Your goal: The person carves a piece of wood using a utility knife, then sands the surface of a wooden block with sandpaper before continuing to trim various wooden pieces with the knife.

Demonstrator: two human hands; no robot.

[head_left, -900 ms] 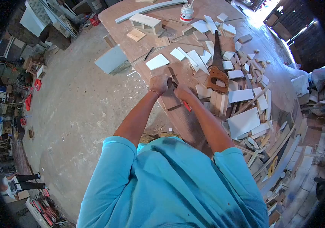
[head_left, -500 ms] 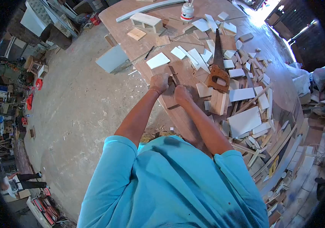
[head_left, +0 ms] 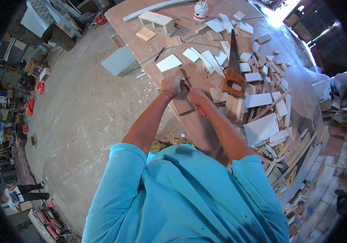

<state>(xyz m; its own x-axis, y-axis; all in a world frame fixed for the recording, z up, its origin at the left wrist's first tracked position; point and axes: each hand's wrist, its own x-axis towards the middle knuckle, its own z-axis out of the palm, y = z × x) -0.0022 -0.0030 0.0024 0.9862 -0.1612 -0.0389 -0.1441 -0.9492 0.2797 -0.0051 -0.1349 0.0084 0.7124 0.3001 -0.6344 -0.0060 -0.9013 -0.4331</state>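
Observation:
My left hand [head_left: 171,86] is closed at the edge of the wooden table, knuckles up, with a bracelet at the wrist. Its fingers hide whatever they grip. Just right of it, my right hand [head_left: 198,97] is wrapped round a tool with a red handle [head_left: 201,111], whose end sticks out below the palm. A small dark part shows between the two hands, but I cannot make out the tool's working end. Beneath both hands lies a flat brown wooden piece [head_left: 182,106]. Right of them rests a handsaw [head_left: 234,77] with a brown wooden handle.
White and bare wood offcuts [head_left: 261,125] are heaped on the table's right side. Farther back stand a white tub [head_left: 200,11] and a small wooden frame [head_left: 156,21]. A pencil-like dark stick [head_left: 159,54] lies near the left edge. A person [head_left: 23,193] is at far left.
My right hand has turned and shifted slightly, so the red handle below it now shows. The left hand stays almost where it was.

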